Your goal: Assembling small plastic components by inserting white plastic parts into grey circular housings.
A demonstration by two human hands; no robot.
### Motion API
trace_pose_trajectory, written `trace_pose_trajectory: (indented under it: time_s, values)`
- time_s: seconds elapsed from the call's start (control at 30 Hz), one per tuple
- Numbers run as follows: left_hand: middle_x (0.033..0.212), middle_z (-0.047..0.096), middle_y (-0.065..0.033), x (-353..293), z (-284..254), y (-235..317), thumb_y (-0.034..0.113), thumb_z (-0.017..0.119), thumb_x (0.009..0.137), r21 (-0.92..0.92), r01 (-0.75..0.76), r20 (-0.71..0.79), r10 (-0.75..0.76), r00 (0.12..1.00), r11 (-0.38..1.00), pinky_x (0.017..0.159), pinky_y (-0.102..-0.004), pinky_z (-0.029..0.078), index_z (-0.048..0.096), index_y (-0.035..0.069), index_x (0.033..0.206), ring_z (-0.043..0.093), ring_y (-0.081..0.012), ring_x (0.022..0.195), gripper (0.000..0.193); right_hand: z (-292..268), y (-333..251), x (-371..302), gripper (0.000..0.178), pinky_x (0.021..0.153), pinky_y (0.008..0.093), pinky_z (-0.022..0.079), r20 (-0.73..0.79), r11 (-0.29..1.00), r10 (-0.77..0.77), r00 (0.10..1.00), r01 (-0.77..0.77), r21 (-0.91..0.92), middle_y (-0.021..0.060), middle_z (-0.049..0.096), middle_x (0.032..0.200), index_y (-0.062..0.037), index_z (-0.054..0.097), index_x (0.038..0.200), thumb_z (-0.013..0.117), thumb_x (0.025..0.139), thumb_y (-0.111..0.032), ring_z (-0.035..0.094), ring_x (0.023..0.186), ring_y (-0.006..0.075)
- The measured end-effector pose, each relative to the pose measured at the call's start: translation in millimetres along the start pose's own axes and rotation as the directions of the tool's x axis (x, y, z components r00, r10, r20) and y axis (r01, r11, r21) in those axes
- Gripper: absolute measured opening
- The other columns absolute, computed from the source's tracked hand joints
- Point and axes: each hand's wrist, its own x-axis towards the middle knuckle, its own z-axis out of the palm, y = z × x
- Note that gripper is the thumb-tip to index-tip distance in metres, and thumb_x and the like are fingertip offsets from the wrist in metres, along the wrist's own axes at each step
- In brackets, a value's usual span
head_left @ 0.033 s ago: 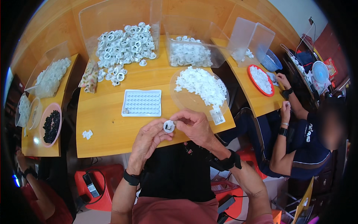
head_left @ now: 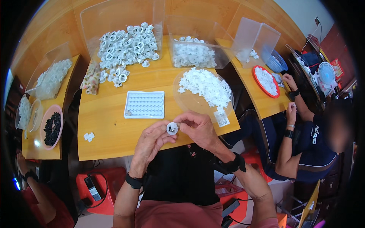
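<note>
Because the round white piece (head_left: 172,129) is so small, I hold it close in front of me, its dark opening and a shiny metal bit facing up, probably so I can see inside. My left hand (head_left: 151,139) grips its left rim between thumb and fingers; my right hand (head_left: 201,129) bends thumb and forefinger to its right rim, though whether they pinch or only touch, I cannot tell. From the piece, the white tray (head_left: 144,117) lies between ten and eleven o'clock and the clear round plate (head_left: 184,98) of white parts at one, both likely set for a short reach. White rings (head_left: 129,43) are heaped at eleven, farther off.

My wrists hang past the near edge of the table (head_left: 110,142). Bare wood runs towards nine o'clock, where some small white pieces (head_left: 89,136) lie; towards two, the plate crowds the right-hand edge.
</note>
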Motion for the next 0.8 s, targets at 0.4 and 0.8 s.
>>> trace_pose_trajectory:
  time_s: [0.4,0.8]
  values:
    - [0.100,0.063,-0.0153,0.4,0.2,-1.3,0.013,0.050,0.096,0.011,0.005,-0.014,-0.005,1.000,1.000,0.076,-0.0313,0.055,0.054,-0.006,0.112,0.065,-0.0221,0.086,0.025,0.5,2.0,-3.8,0.011,0.063,0.0208,0.048,-0.010,1.000,0.000,1.000,0.000,0.016,0.0029,0.061,0.081,0.0007,0.067,0.091,0.065,0.080,-0.001,0.059,0.070,0.0068]
    - [0.098,0.063,-0.0186,0.7,6.8,1.4,0.013,0.051,0.096,0.017,-0.003,-0.020,0.003,1.000,1.000,0.074,-0.0310,0.056,0.055,-0.007,0.111,0.065,-0.0225,0.084,0.025,-5.0,2.4,-8.7,0.017,0.075,0.0222,0.051,0.030,0.971,0.157,0.987,-0.160,0.180,0.0041,0.061,0.094,0.0023,0.061,0.102,0.055,0.086,0.002,0.061,0.082,0.0087]
